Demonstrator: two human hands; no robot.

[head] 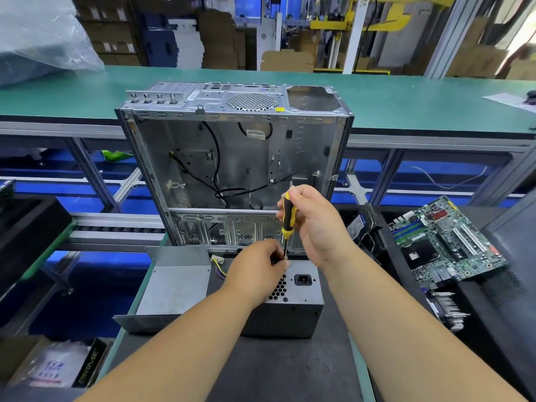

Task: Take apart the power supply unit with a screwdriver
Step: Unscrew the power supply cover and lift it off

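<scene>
Across the far side runs one long green tabletop, with a heap of clear plastic wrap on its left end. Nearer, one empty computer case stands upright with its open side facing the camera; black cables hang loose inside it. One dark tabletop lies nearest, and the case stands at its far edge.

On that dark surface, just in front of the case, sits one power supply unit, a grey metal box with one power socket and a honeycomb vent on its upper face. One bent grey metal cover lies touching its left side, and a small bundle of coloured wires with a white plug shows between the two.

To the right, well apart from the unit, one green motherboard rests tilted on a black tray.

Two bare hands work over the unit. The right hand is wrapped around the black-and-yellow handle of one screwdriver, held upright with its shaft pointing down at the unit's far top edge. The left hand has its fingers curled, pinching at the lower shaft near the tip; whether it grips the shaft or something small beside it cannot be told.
</scene>
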